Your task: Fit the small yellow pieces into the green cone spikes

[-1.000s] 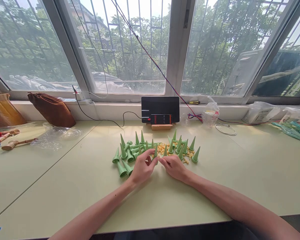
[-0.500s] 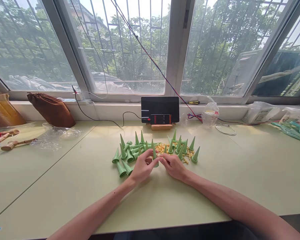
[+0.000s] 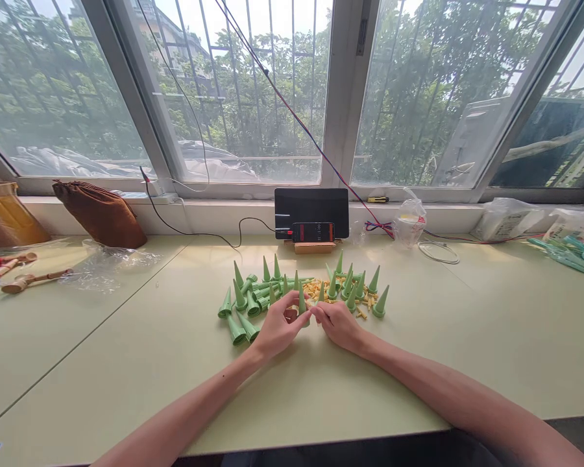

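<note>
My left hand (image 3: 278, 326) is closed around a green plastic cone (image 3: 301, 302), holding it point-up just above the pale green table (image 3: 126, 350). My right hand (image 3: 339, 322) is pinched right beside the cone's base; what it pinches is too small to make out. Behind the hands lie several more green cones (image 3: 246, 299), some standing, some on their sides. A heap of small yellow pieces (image 3: 316, 288) lies between the two groups of cones. More upright cones (image 3: 357, 290) stand on the right.
A black tablet (image 3: 311, 209) with a phone (image 3: 313, 231) on a wooden stand sits at the back by the window sill. A brown pouch (image 3: 100, 214), clear plastic wrap and wooden toys (image 3: 17, 272) lie left. Bags and a coiled cable (image 3: 438, 251) lie right.
The cone in my left hand has shifted slightly toward my right hand, and my fingers have closed in around its base. The piles on the table have not moved.
</note>
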Demonstrator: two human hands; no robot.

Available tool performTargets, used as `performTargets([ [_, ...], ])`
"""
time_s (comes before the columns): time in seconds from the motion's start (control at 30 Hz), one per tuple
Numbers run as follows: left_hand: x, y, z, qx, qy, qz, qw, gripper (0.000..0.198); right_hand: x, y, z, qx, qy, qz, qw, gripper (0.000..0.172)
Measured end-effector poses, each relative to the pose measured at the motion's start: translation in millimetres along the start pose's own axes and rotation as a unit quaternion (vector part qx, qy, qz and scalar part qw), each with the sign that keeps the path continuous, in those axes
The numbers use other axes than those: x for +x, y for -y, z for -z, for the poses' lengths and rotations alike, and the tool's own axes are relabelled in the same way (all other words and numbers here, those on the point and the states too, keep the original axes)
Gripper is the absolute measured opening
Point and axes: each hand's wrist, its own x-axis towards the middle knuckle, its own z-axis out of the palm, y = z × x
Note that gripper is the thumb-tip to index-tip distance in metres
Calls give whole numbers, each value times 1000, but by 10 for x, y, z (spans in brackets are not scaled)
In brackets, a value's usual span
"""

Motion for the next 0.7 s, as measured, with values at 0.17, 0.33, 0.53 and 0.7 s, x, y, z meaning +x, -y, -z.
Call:
performTargets([
  [0.17, -3, -4, 0, -1, -1, -3, 1000, 36, -4, -11, -6, -29, -7, 9, 1000, 55],
  [0.33, -3, -5, -8, -24, 0, 8, 1000, 37, -3, 15, 13, -26, -3, 6, 1000, 51],
  [0.53, -3, -13, -22, -32, -5, 25, 999, 36, 8, 47, 29, -25, 5, 13, 1000, 44],
  [0.7, -1, -6, -25, -34, -2, 29, 999, 37, 6, 56, 34, -18, 15, 23, 999, 44],
])
